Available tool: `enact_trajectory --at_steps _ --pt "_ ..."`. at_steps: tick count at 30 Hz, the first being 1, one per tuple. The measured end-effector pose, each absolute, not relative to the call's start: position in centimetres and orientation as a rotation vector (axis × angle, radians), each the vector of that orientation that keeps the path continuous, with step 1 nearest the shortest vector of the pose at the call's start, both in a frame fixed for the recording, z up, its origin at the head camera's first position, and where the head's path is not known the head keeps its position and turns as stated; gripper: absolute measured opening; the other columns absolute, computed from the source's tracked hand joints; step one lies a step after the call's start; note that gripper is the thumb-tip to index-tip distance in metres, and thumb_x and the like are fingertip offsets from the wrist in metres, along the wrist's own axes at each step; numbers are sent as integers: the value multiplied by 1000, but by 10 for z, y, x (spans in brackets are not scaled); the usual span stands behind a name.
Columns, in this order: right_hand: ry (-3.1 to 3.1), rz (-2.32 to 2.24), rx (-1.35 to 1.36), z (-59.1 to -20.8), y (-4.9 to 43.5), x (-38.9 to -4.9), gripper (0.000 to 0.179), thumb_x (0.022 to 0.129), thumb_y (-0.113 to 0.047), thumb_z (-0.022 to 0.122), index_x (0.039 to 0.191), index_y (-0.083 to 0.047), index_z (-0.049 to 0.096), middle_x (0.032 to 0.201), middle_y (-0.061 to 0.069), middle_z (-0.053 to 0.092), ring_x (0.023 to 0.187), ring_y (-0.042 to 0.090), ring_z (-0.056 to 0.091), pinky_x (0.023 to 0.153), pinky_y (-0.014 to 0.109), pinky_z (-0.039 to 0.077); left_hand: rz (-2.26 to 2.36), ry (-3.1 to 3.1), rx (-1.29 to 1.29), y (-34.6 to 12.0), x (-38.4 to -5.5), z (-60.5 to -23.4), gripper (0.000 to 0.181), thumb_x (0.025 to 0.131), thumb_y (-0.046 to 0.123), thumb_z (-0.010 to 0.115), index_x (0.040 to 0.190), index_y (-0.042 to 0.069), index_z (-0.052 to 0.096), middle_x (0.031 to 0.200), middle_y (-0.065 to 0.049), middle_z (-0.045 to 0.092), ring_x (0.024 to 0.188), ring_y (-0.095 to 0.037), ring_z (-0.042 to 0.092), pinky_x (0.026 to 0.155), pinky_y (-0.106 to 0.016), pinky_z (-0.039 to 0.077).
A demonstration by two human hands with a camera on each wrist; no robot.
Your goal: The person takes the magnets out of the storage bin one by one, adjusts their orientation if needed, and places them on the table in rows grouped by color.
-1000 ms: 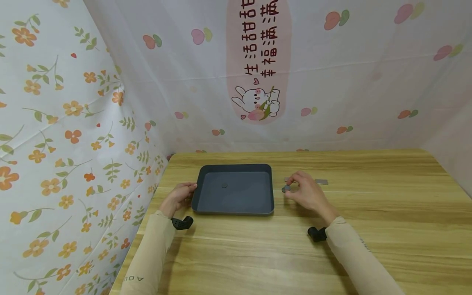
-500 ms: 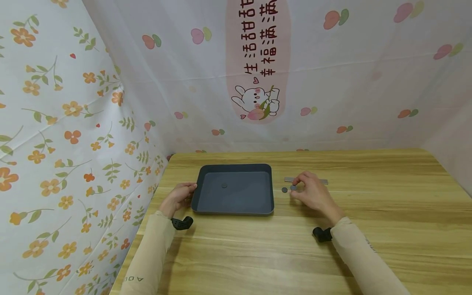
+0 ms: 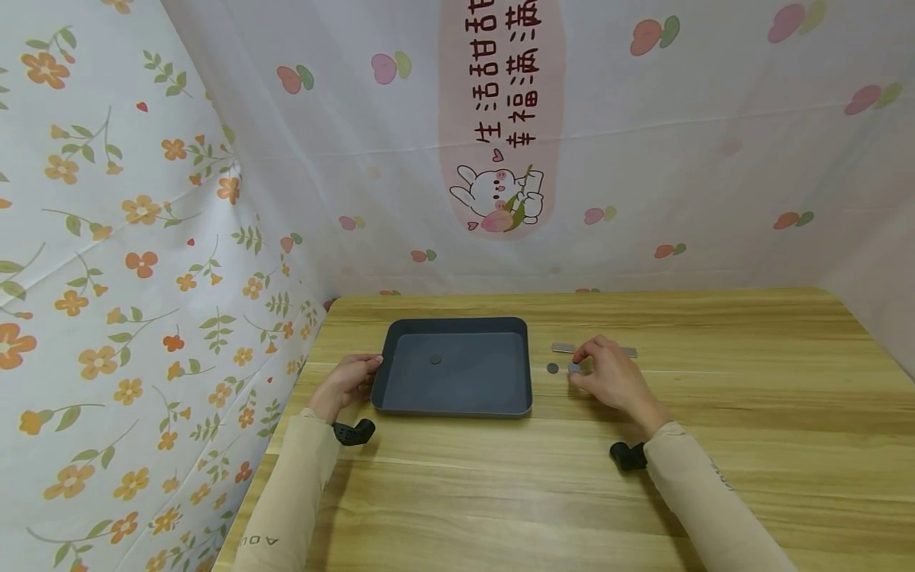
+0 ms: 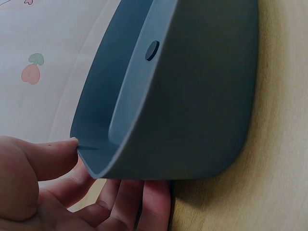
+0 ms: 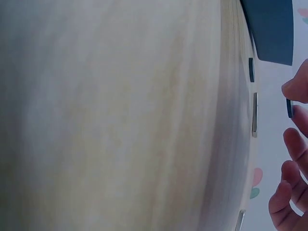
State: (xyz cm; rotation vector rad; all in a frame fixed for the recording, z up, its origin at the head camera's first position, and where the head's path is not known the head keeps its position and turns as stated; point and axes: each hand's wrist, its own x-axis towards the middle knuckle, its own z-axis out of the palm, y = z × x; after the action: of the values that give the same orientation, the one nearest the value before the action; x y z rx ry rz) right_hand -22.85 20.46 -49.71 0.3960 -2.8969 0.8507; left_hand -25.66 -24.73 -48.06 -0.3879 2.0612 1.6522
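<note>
A dark grey rectangular tray lies on the table, with one small dark disc inside it. My left hand grips the tray's left side; in the left wrist view the thumb is at the rim and the fingers are against the outside and underside. Right of the tray, my right hand pinches a thin round disc between thumb and index finger, above the table. Another dark disc lies on the wood between tray and hand.
Behind the right hand lie two flat metallic strips, one left strip and one right strip, each partly hidden or near the fingers. The wooden table meets a patterned cloth at its back and left.
The right hand has left one disc on the table beside the tray and moved slightly right, with another disc pinched in its fingers. The left hand and tray stay put.
</note>
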Motion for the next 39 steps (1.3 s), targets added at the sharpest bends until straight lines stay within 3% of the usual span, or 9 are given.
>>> enact_trajectory --at_steps 18,39 --pt "-3006 799 386 -496 206 -235 20 83 -26 72 94 -10 68 105 11 60 91 29 56 72 45 48 1649 2065 -401 -247 -257 -480 44 105 19 39 143 -3 39 104 -4 60 87 -13 55 75 -28 48" --pt "-3061 755 450 -493 202 -241 17 83 -19 73 92 -6 67 102 14 59 89 30 57 77 48 48 1649 2067 -398 -248 -257 -479 44 105 19 39 143 -3 40 108 -6 59 90 -14 55 77 -29 49"
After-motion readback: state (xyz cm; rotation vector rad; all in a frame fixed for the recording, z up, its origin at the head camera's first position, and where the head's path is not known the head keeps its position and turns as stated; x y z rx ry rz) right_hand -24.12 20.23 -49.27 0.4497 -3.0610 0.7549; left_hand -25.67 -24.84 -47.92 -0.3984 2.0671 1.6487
